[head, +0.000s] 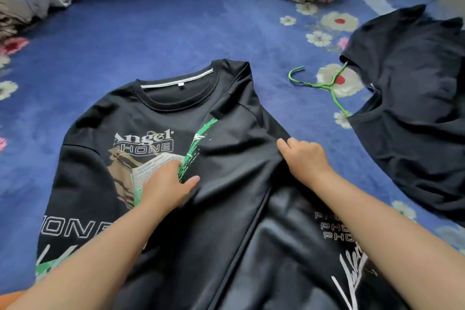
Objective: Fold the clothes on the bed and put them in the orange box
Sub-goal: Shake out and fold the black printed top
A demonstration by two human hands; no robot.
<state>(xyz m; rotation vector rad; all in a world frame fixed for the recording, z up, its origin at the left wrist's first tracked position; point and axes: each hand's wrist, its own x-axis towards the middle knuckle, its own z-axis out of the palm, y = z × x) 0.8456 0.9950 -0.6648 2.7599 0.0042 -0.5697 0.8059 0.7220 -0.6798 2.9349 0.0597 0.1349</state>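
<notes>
The black printed shirt (176,158) lies front-up mid-bed, its right side folded inward. The left hand (166,189), fingers straight, presses the print to anchor it, while the right hand (305,158) pinches the folded edge, likely to straighten the crease.

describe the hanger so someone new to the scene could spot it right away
Start at the blue floral bedspread and look to the right of the black printed shirt that the hands are folding. Poking out of the neck of the plain dark shirt lies the hanger: thin, bright green wire, the only non-fabric item there.
</notes>
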